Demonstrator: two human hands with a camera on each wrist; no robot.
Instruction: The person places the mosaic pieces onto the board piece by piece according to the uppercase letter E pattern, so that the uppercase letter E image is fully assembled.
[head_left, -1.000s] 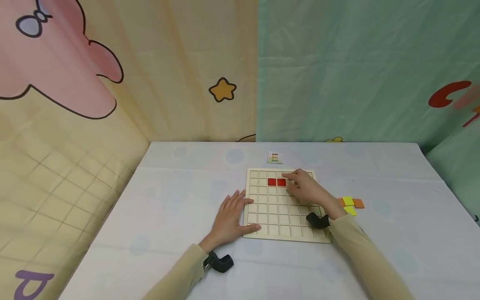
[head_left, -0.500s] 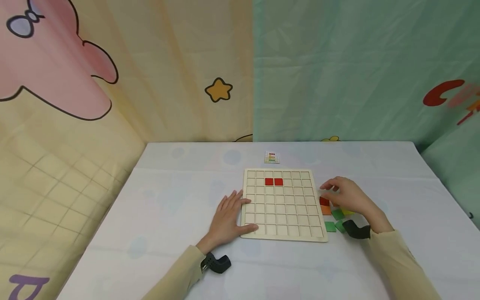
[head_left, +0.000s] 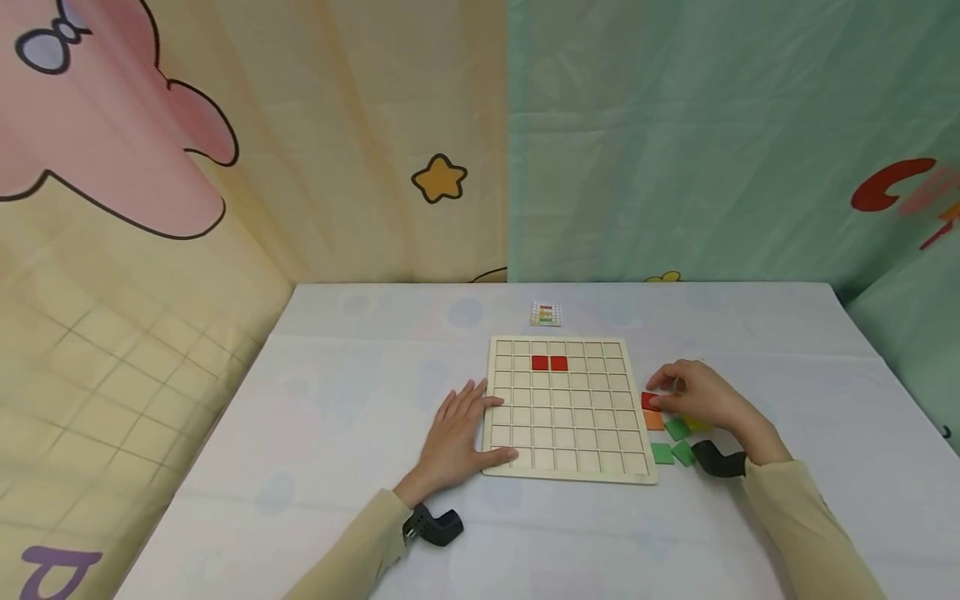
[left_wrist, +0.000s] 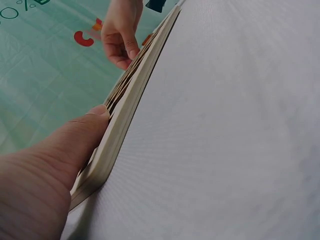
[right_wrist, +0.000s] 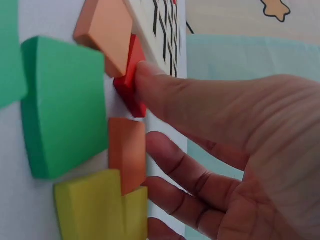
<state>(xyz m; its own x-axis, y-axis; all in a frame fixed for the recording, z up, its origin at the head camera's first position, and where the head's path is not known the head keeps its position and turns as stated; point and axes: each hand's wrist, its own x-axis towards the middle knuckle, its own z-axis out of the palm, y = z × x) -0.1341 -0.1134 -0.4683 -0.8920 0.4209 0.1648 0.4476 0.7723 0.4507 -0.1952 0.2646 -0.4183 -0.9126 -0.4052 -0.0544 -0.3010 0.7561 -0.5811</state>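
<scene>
A pale wooden grid board [head_left: 570,478] lies flat on the table, with two red square tiles [head_left: 558,363] side by side in its second row. My left hand [head_left: 453,437] is spread along the board's left edge, its thumb and fingertips resting on the rim. At the board's right side, my right hand [head_left: 705,396] touches a loose red tile [right_wrist: 131,75] with the thumb. Its other fingers are loosely bent and apart from that tile. Around it lie orange tiles [right_wrist: 127,155], green tiles [right_wrist: 70,105] and yellow tiles [right_wrist: 95,205]; the hand partly covers some in the head view.
A small printed card [head_left: 545,314] with a coloured grid pattern lies behind the board. The white table [head_left: 337,400] ends at curtains at the back, yellow [head_left: 360,167] and green [head_left: 675,150].
My right hand has moved from beside the red tiles on the board to the loose tiles at the right, then slightly down onto a red one. My left hand stays at the board.
</scene>
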